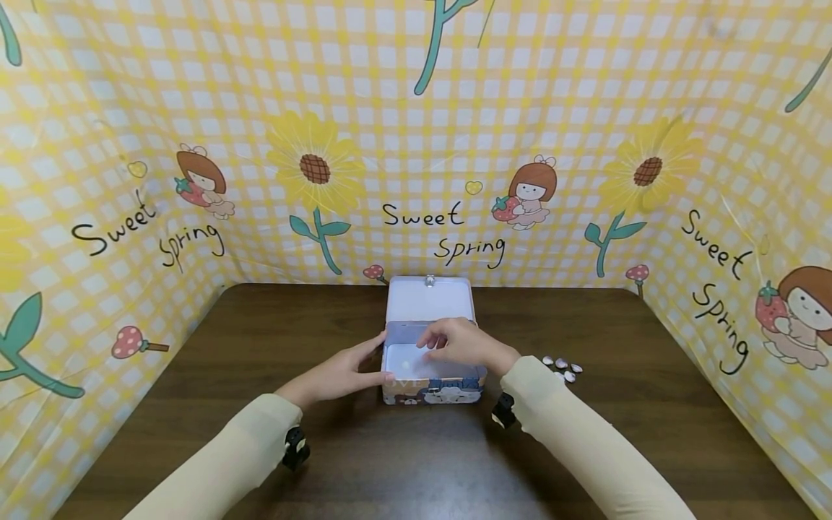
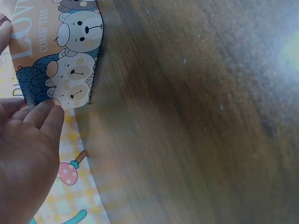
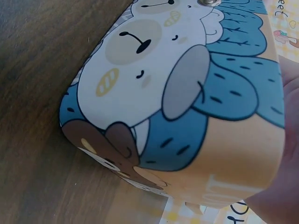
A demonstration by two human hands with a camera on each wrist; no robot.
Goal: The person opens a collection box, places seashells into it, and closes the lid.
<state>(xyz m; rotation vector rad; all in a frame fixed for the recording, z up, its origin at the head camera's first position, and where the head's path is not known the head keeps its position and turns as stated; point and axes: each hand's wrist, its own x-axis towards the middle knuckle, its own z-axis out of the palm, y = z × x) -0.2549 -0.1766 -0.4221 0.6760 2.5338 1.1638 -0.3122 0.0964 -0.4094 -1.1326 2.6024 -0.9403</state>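
A hinged tin box [image 1: 434,391] with cartoon bears on its outside stands on the table with its lid [image 1: 429,297] raised at the back. My left hand [image 1: 338,374] rests against the box's left side, fingers extended along the wall and thumb at the front corner. Over the white inside of the box is my right hand [image 1: 464,342], its fingers loosely bent and thumb apart from them, with nothing visible between. A small pale spot shows on the box floor below the fingertips. In the right wrist view the box wall [image 3: 187,140] hides the right fingers.
Several small, whitish, shell-like pieces [image 1: 569,377] lie on the dark wooden table [image 1: 292,318] beside the right forearm. A yellow checked cloth [image 1: 416,144] hangs behind the table and along both sides. A metal clasp [image 1: 430,281] sits on the lid's upper edge.
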